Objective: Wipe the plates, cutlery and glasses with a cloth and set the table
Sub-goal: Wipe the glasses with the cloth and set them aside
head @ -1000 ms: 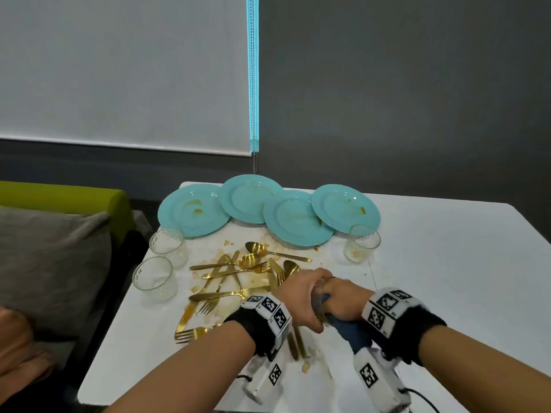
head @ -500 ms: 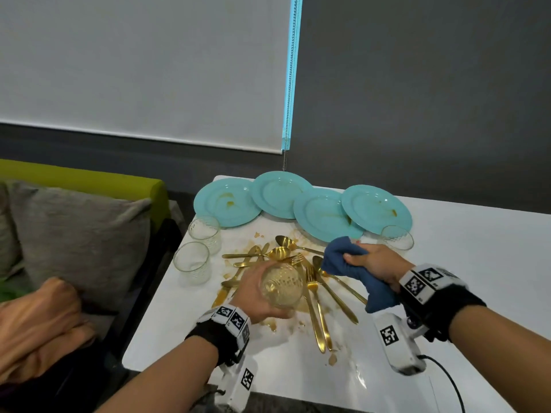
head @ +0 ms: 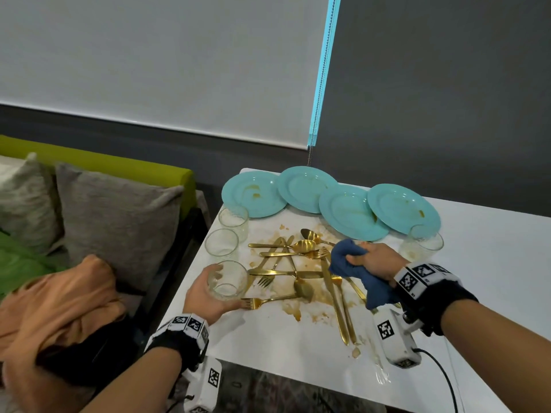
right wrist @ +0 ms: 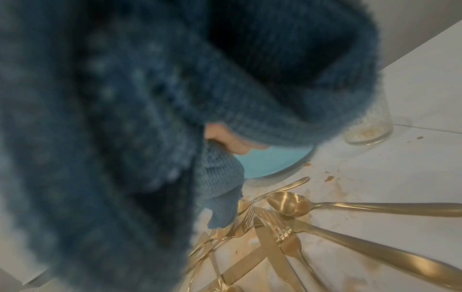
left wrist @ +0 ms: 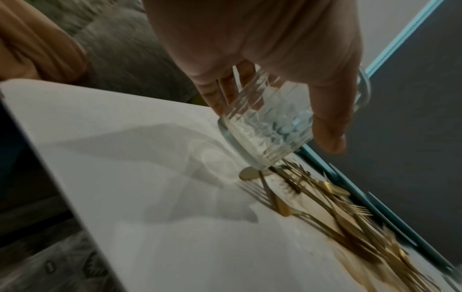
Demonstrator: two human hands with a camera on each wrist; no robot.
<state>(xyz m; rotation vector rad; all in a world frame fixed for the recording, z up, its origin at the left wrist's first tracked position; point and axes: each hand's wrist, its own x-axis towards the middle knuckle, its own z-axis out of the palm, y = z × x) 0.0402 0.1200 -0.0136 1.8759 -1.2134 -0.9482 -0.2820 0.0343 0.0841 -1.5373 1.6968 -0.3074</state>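
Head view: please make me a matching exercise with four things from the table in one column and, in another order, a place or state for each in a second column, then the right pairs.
Things:
1. clear ribbed drinking glass
2. dark blue knitted cloth
3. four round turquoise plates
4. gold-coloured cutlery

Places or states:
A. overlapping in a row at the table's far edge
B. gripped by the left hand
C. lying crossed in a brown spill
D. bunched in the right hand

Pairs: 1-B, 2-D, 3-A, 4-C

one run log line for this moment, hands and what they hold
left hand grips clear ribbed glass above white table | right hand grips dark blue knitted cloth over gold cutlery
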